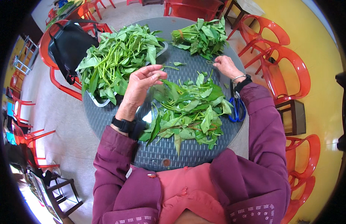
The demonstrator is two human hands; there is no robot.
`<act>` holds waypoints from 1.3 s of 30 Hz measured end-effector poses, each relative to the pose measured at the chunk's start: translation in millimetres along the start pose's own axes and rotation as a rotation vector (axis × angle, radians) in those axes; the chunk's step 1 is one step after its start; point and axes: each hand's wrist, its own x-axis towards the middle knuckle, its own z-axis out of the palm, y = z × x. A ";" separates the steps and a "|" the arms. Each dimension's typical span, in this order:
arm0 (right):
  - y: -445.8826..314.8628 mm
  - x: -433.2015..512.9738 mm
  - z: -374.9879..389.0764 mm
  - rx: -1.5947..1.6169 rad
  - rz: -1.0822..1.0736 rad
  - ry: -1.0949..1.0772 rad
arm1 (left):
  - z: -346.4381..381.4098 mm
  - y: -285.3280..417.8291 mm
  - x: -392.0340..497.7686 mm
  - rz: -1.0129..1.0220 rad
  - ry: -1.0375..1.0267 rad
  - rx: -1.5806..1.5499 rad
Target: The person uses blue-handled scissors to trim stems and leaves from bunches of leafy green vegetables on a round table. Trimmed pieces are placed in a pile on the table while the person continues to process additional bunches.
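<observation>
My left hand (146, 77) is raised over the table, its fingers loosely bent and no object visible in them. A thin green stem (170, 67) shows just beyond its fingertips; whether they touch is unclear. Between finger and thumb, my right hand (225, 66) pinches a thin loop (209, 62), too small to identify. Loose leafy greens (189, 109) are spread on the table between my forearms. Behind my left hand, a larger heap of long-stemmed greens (120, 56) fills a tray (99, 103). A bundle of greens (202, 36), tied with an orange band (181, 34), lies beyond my right hand.
Blue-handled scissors (236, 110) lie by my right sleeve, their blades mostly hidden. The round grey woven-pattern table (173, 156) has a small hole near its front edge. A black backpack (72, 46) rests on a red chair (45, 50) at left. More red chairs (287, 74) line the yellow wall.
</observation>
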 end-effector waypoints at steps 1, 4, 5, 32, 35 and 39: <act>4.9 6.0 6.2 0.004 0.030 0.006 | -0.7 -0.6 0.1 -0.007 0.015 0.000; 17.3 17.1 17.7 0.023 0.124 0.009 | -3.1 -2.7 1.2 -0.014 0.040 0.003; 19.1 18.7 21.5 0.054 0.186 -0.013 | -4.0 -3.4 1.3 -0.017 0.046 0.002; 46.8 14.6 -2.2 0.153 0.195 -0.113 | -4.8 -14.4 3.1 0.034 0.073 0.101; 30.0 17.2 7.0 0.113 0.074 -0.060 | -5.7 -14.7 3.2 0.038 0.077 0.101; 20.2 22.1 24.6 -0.060 -0.031 0.003 | -6.8 -13.5 3.3 0.036 0.073 0.095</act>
